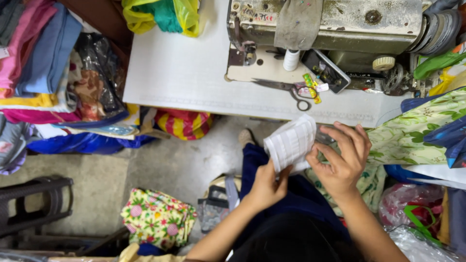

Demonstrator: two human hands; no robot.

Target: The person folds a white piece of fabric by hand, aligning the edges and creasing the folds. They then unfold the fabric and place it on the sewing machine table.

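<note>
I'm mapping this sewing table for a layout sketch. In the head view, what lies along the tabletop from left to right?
Yellow-and-green plastic bag → white thread spool → scissors → phone → sewing machine handwheel. Below the table edge, the left hand and right hand hold a pleated white cloth.

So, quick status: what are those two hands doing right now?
Left hand and right hand both gripping the white pleated cloth piece. Held above the lap, apart from the table. Scissors lie untouched by the sewing machine.
</note>
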